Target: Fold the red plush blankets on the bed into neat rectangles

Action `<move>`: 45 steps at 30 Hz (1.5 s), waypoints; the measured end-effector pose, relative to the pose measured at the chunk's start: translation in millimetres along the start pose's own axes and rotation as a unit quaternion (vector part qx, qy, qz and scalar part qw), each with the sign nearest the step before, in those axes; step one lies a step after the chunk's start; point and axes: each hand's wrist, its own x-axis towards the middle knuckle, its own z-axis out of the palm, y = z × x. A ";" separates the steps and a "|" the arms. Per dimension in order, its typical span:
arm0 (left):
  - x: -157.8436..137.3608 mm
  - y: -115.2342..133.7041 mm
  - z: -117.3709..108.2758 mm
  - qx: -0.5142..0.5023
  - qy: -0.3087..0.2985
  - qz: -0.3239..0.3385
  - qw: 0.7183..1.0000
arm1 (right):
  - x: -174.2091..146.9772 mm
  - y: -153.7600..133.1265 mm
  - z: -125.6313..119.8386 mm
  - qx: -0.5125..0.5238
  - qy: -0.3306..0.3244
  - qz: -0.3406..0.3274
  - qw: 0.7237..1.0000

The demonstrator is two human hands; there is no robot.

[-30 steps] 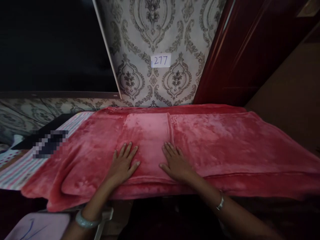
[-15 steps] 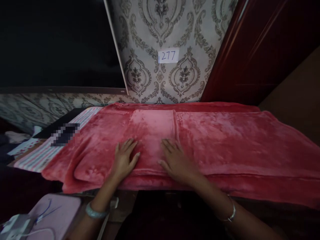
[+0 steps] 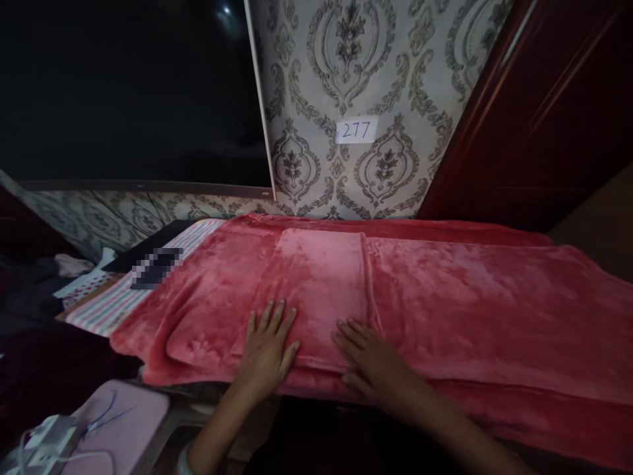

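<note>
A plush red-pink blanket [image 3: 469, 310] lies spread across the surface in front of me, with a folded section [image 3: 321, 264] layered over its middle. My left hand [image 3: 270, 346] rests flat on the left part of this fold near the front edge, fingers spread. On the fold's right side, by its raised seam, lies my right hand [image 3: 373, 359], palm down with fingers stretched out. Neither hand grips the cloth. Wrinkles bunch up at the blanket's left end.
Left of the blanket are a striped cloth [image 3: 106, 307] and a pixelated dark object [image 3: 157, 267]. A large dark screen [image 3: 133, 99] stands behind. At lower left, a power strip [image 3: 52, 439] with cables sits on a pink stool top [image 3: 136, 422]. A dark red panel [image 3: 534, 125] rises at back right.
The view has shifted, so the scene sits further right and lower. Both hands have slid toward the blanket's near edge, still flat on the folded section.
</note>
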 end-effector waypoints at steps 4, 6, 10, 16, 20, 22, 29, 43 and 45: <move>-2.9 -0.2 -11.1 -0.057 -0.013 -0.004 0.998 | 31.8 4.9 -34.4 0.038 0.065 0.013 0.997; 1.5 -6.0 -22.1 -0.100 -0.024 0.007 0.995 | 62.1 2.7 -43.8 0.029 0.088 -0.001 0.996; 41.6 -33.0 -43.9 -0.119 -0.011 0.002 0.993 | 131.3 -8.0 -46.8 -0.006 0.048 -0.005 0.999; 135.9 -69.0 -32.8 -0.066 -0.066 -0.027 0.995 | 198.7 -19.2 -42.5 -0.062 0.026 0.038 0.997; 148.6 -69.7 1.9 -0.033 -0.090 -0.045 0.994 | 206.1 -8.4 -22.3 -0.077 0.040 0.036 0.996; 142.6 -69.7 16.5 -0.032 -0.077 -0.037 0.996 | 203.9 -1.7 -9.3 -0.081 0.054 0.034 0.995; 135.9 -75.7 26.3 -0.033 -0.068 -0.027 0.997 | 194.7 20.5 -1.7 -0.071 0.071 0.088 0.991; 140.9 -75.7 23.6 -0.048 -0.085 -0.029 0.995 | 108.8 89.5 -23.0 -0.099 0.068 0.232 0.965; 143.3 -76.0 23.4 -0.052 -0.084 -0.032 0.995 | 104.5 88.0 -28.9 -0.090 0.051 0.241 0.965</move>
